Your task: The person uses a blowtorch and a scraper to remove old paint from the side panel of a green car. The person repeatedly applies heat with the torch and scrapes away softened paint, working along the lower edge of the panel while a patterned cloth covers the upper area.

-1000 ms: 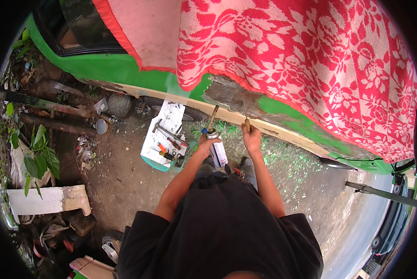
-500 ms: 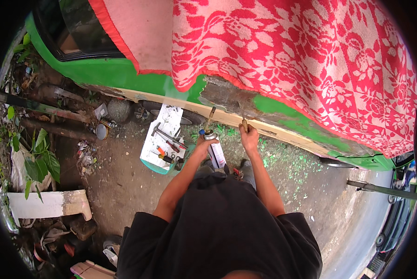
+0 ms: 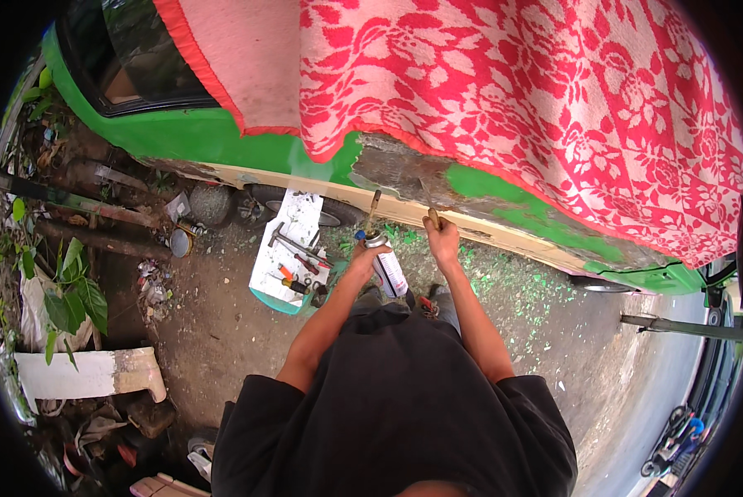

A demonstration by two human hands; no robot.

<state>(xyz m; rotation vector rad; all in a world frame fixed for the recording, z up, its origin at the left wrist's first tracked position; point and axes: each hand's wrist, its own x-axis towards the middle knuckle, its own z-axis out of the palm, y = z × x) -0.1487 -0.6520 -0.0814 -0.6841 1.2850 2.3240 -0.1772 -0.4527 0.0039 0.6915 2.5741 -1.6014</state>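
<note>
My left hand point(image 3: 363, 258) grips a gas canister torch point(image 3: 385, 267) whose brass nozzle points up at the bare grey patch point(image 3: 404, 176) on the green vehicle's side. My right hand point(image 3: 442, 240) holds a wooden-handled scraper point(image 3: 433, 218) against the cream lower trim, just right of the torch tip. A red and white floral blanket point(image 3: 537, 108) hangs over the body above both hands.
A white board point(image 3: 293, 240) with a hammer, screwdrivers and other tools lies on the dirt to my left. Green paint flakes scatter on the ground at right. A white concrete block point(image 3: 90, 373), plants and scrap sit far left. A metal bar point(image 3: 686, 325) is at right.
The view has shifted slightly; both hands stay at the bare patch, holding the torch and the scraper in nearly the same place.
</note>
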